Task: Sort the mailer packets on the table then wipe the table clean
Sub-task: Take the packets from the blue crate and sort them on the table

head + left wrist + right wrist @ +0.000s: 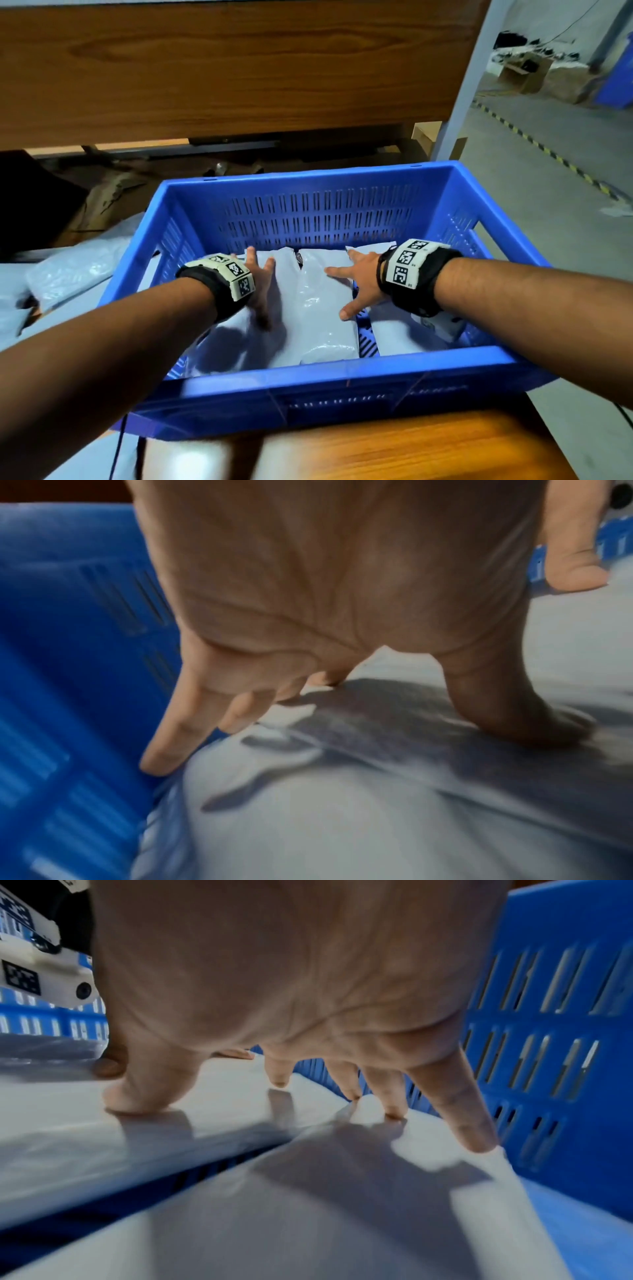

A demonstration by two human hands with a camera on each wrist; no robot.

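Both hands are down in the crate (329,373), a blue slotted one sitting on the wooden table (394,448).

Left hand (260,284): fingers spread and straight, tips pressing on the left packet (239,346). Not gripping anything. In the left wrist view the little finger (164,739) touches down right at the crate wall (68,669), and the thumb (524,718) presses into the grey film.

Right hand (359,284): also flat and splayed, nothing grasped. It spans two packets: thumb (137,1093) on the middle packet (322,308), other fingertips (476,1134) on the right packet (400,335). A strip of crate floor shows between those two.

Packets: three grey mailers visible lying flat in the crate, side by side; left and middle ones touch or overlap, cannot tell which. More grey packets (68,270) lie outside the crate on its left side.

Motion blur along the near crate edge and in both wrist views.

Background: wooden panel (239,68) behind the crate, cardboard boxes (527,75) on the floor far right.
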